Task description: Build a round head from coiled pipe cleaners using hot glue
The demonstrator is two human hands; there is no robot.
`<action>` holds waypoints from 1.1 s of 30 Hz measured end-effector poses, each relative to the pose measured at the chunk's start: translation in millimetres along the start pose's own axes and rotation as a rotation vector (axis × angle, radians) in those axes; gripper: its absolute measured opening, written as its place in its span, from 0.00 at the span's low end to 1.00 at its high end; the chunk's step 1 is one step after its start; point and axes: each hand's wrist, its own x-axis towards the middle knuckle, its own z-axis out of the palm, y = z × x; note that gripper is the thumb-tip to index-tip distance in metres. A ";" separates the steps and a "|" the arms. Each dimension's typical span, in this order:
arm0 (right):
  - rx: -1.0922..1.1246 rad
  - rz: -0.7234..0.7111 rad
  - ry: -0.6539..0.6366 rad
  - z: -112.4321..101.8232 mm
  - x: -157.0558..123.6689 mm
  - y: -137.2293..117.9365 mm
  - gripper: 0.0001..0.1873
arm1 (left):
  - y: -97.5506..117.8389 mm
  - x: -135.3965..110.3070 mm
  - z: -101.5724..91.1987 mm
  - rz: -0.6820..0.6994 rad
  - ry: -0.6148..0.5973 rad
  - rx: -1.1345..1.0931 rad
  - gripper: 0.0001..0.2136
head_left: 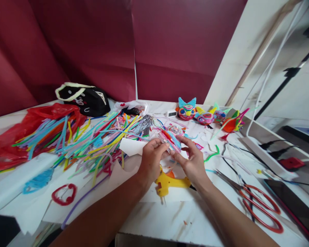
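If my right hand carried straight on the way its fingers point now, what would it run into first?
The colourful piece: the right hand's fingers already appear to touch it. Beyond that, perhaps the silvery bundle, though depth is unclear from this single view.

pipe cleaners point(100, 137): fuzzy, matt | glue gun point(171, 182): smooth plastic | scissor blades point(229, 179): metal | red bag point(5, 147): thin glossy plastic

Past the far edge of your bench point(149, 219), its white top marbled with brownish veins, you face maroon sheets point(175, 44) with a vertical seam. Beyond its far right corner, you see a pale wall point(234, 65) with a slanting wooden strip point(262, 51).
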 end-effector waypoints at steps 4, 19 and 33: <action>-0.009 -0.011 -0.007 0.3 -0.5 0.1 0.25 | -0.6 0.0 -0.9 -0.003 -0.005 0.002 0.07; -0.094 -0.097 0.007 1.2 -3.0 -3.7 0.24 | -6.9 3.3 -7.7 0.039 0.016 -0.040 0.07; -0.105 -0.091 0.002 -1.0 -2.4 -6.8 0.24 | -0.9 0.2 -2.6 0.007 -0.034 -0.070 0.10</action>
